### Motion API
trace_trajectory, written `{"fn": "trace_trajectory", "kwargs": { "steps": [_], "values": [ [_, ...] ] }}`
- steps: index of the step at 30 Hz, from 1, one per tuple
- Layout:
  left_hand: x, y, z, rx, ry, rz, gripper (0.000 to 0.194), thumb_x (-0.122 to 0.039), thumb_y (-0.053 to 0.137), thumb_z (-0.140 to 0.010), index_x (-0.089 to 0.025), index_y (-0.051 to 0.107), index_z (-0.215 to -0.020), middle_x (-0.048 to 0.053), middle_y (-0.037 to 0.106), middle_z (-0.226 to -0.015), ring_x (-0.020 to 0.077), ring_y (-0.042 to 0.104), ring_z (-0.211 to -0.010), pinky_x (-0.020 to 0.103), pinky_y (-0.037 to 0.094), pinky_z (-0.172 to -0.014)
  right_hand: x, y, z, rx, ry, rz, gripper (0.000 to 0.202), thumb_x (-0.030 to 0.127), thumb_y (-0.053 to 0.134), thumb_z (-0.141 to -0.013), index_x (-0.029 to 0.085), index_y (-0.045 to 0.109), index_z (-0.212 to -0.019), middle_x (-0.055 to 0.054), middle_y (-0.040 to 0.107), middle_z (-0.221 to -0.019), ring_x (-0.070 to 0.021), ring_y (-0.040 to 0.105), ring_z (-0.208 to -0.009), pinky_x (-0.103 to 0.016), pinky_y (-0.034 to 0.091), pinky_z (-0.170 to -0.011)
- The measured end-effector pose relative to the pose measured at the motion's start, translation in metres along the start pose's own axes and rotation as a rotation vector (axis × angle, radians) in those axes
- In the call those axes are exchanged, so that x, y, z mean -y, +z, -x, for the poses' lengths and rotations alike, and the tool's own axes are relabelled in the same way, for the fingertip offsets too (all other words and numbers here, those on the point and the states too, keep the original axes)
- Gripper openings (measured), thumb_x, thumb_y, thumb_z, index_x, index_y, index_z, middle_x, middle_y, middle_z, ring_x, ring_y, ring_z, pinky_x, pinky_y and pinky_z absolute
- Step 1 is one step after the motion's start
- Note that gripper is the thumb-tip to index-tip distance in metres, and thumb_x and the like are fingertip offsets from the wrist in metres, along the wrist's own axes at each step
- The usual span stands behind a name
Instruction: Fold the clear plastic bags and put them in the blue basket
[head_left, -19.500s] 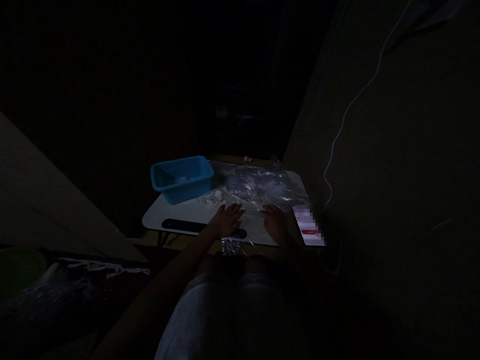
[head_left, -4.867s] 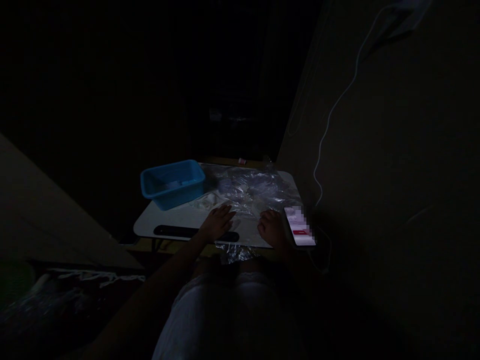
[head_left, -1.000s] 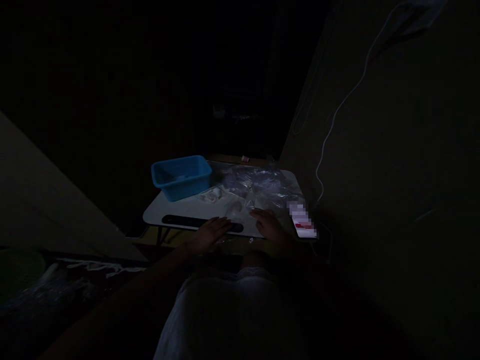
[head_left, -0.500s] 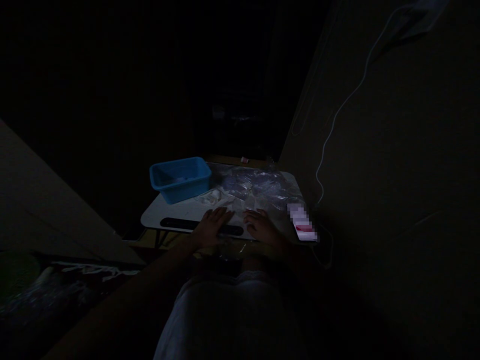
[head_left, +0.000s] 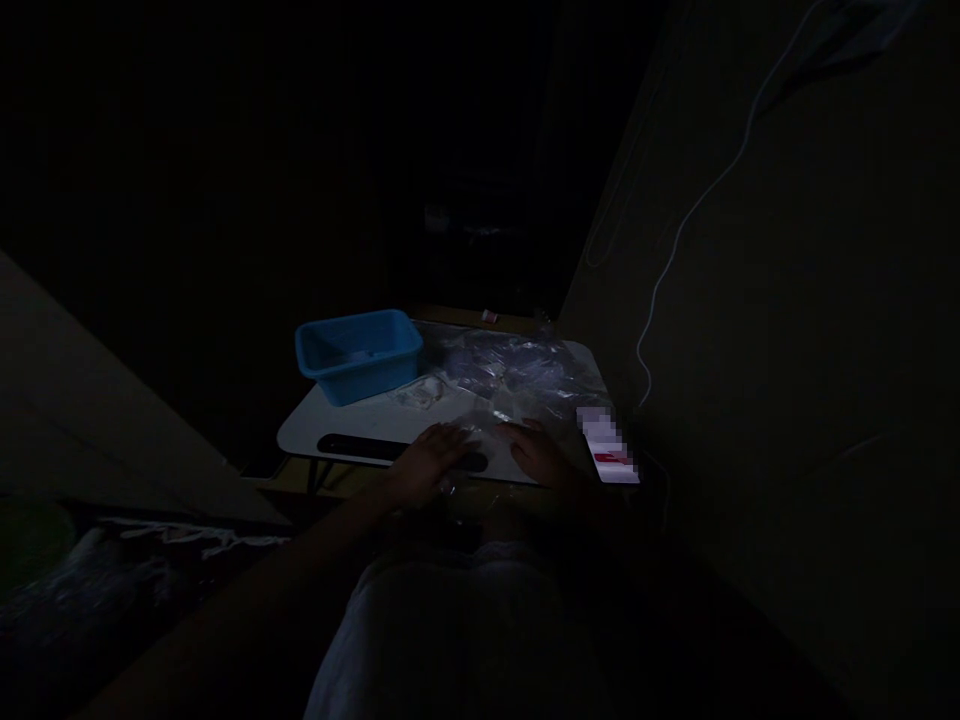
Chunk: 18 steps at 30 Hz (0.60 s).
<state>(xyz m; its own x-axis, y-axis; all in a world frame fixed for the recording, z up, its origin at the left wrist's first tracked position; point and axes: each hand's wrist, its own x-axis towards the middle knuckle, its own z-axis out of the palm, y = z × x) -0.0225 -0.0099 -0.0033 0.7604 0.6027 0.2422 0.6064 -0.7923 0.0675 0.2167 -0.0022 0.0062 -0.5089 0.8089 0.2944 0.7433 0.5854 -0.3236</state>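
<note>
Just below the middle of the frame, the left hand [head_left: 431,462] is open, palm down, over the white folding table's [head_left: 307,425] dark slot [head_left: 360,447]. The right hand [head_left: 538,455] is near clear plastic film [head_left: 517,368] at centre — too dim to tell if it grips any. A blue tub [head_left: 371,380] stands left; a lit phone [head_left: 616,468] lies right.

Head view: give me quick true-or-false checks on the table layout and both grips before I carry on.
1. The blue basin stands on the left part of the table. True.
2. The right grip is between the left grip and the phone. True.
3. The left grip is inside the blue basin. False: it overlaps the black slot in view.
4. The clear plastic is all inside the blue basin. False: it spreads across the table.
</note>
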Motion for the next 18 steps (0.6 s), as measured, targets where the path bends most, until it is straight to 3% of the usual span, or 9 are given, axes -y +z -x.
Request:
{"fn": "trace_trajectory", "kwargs": {
  "steps": [8,14,18],
  "values": [
    [0.009,-0.005,-0.015,0.029,-0.270,0.113,0.071,-0.057,0.047,-0.073,-0.022,0.028,-0.132,0.012,0.033,-0.136,0.0291,0.028,-0.125,0.050,0.020,-0.099,-0.006,-0.007,0.010,-0.016,0.019,-0.002,0.057,0.004,0.038,-0.065,0.016,0.048,-0.120,-0.007,0.052,-0.121,-0.0183,0.045,-0.111,-0.036,0.034,-0.095],
    [0.012,-0.010,-0.020,0.051,-0.377,0.175,0.060,-0.052,0.043,-0.078,-0.026,0.032,-0.130,0.010,0.037,-0.134,0.0275,0.029,-0.125,0.050,0.020,-0.098,-0.008,-0.027,0.047,0.050,-0.069,0.025,0.062,0.011,0.045,-0.064,0.013,0.041,-0.125,-0.010,0.043,-0.129,-0.0232,0.035,-0.119,-0.041,0.029,-0.098],
    [0.012,-0.012,-0.022,0.094,-0.408,0.195,0.049,-0.046,0.041,-0.081,-0.030,0.037,-0.127,0.008,0.035,-0.136,0.0285,0.026,-0.126,0.052,0.017,-0.098,-0.006,-0.021,0.056,0.056,-0.117,0.029,0.062,0.025,0.053,-0.069,0.012,0.038,-0.128,-0.013,0.039,-0.132,-0.0257,0.032,-0.122,-0.043,0.027,-0.099]
  ]
}}
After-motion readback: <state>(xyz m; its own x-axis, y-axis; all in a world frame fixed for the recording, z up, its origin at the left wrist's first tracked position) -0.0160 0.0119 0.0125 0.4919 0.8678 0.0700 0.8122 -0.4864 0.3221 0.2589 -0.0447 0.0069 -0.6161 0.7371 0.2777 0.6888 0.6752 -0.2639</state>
